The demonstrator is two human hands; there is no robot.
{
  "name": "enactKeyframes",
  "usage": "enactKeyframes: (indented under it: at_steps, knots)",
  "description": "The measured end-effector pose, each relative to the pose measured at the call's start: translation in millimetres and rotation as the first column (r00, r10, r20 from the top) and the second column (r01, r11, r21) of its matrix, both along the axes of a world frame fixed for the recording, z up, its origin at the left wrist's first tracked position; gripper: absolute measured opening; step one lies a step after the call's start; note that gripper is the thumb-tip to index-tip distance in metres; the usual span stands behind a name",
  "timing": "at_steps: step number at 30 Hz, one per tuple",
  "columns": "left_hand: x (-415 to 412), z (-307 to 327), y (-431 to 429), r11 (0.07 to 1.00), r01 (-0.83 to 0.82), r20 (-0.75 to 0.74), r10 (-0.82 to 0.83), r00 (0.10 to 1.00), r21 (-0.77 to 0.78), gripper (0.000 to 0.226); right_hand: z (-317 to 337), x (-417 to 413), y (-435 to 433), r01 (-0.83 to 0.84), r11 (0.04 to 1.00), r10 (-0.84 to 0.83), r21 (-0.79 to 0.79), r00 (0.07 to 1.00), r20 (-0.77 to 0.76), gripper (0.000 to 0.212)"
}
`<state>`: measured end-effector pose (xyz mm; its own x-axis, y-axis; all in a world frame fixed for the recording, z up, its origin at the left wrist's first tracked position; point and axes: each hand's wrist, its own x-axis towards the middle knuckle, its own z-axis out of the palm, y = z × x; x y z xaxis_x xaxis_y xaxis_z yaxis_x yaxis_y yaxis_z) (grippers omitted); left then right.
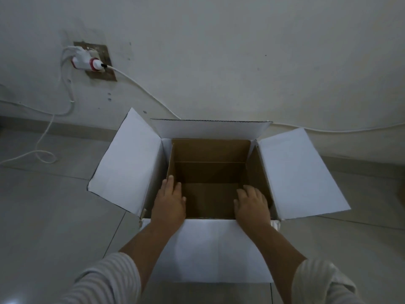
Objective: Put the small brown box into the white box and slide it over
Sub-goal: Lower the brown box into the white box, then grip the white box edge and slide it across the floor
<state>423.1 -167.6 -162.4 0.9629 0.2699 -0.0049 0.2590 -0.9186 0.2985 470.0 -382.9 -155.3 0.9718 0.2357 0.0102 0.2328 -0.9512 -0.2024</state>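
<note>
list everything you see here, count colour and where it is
white box: 1, white, on the floor by the wall, four flaps open
brown box: 1, brown, open, nested inside the white box
plug adapter: 1, white and red, in the wall socket upper left
cables: at least 2, white, along the wall and looped on the floor at left
left hand: 1, on the brown box's left inner wall
right hand: 1, at its right inner wall
sleeves: 2, pale striped, bottom corners

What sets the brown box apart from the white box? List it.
The brown box is bare brown cardboard; the white box is white. The brown box sits nested inside; the white box surrounds it, its flaps splayed outward. Both are open-topped cardboard, and both hands, left and right, reach inside.
</note>
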Motion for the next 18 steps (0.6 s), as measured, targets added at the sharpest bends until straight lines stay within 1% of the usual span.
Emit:
enactKeyframes:
  at_steps: [1,4,5,6,7,8,9,11,14,16,18]
  knots:
    - [-5,-1,-5,0.998,0.049,0.012,-0.050,0.999,0.034,0.052,-1,-6,4,-0.008,1.000,0.008,0.017,1.000,-0.002,0.037]
    - [-17,-2,-20,0.979,0.192,0.000,-0.192,0.981,0.065,0.081,-7,-27,16,-0.026,0.997,0.029,0.068,0.999,-0.039,0.043]
    - [-21,-5,-24,0.967,0.242,-0.012,-0.242,0.970,0.078,0.088,-9,-35,19,-0.039,0.997,0.042,0.066,0.998,-0.052,0.051]
    - [-25,-7,-27,0.953,0.288,-0.024,-0.287,0.958,0.093,0.090,-10,-43,21,-0.061,0.996,0.064,0.060,0.997,-0.045,0.062]
    - [-29,-9,-30,0.940,0.322,-0.029,-0.321,0.947,0.114,0.087,-13,-49,21,-0.085,0.995,0.087,0.056,0.996,-0.024,0.071]
    - [-32,-12,-31,0.931,0.339,-0.028,-0.338,0.941,0.137,0.080,-16,-54,20,-0.097,0.994,0.096,0.049,0.995,0.012,0.073]
    - [-35,-14,-31,0.926,0.341,-0.023,-0.342,0.940,0.165,0.073,-18,-56,18,-0.097,0.995,0.095,0.035,0.995,0.037,0.071]
    - [-35,-18,-30,0.917,0.336,-0.016,-0.341,0.940,0.215,0.065,-20,-56,16,-0.095,0.995,0.095,-0.002,0.993,0.071,0.065]
    - [-28,-22,-29,0.894,0.351,0.031,-0.374,0.927,0.277,0.063,-25,-50,16,-0.104,0.994,0.107,-0.033,0.986,0.124,0.052]
    - [-24,-23,-29,0.876,0.361,0.055,-0.398,0.916,0.319,0.058,-28,-46,16,-0.114,0.993,0.118,-0.034,0.981,0.157,0.039]
    - [-21,-23,-29,0.867,0.376,0.052,-0.414,0.909,0.327,0.050,-32,-45,15,-0.122,0.992,0.123,-0.019,0.978,0.171,0.035]
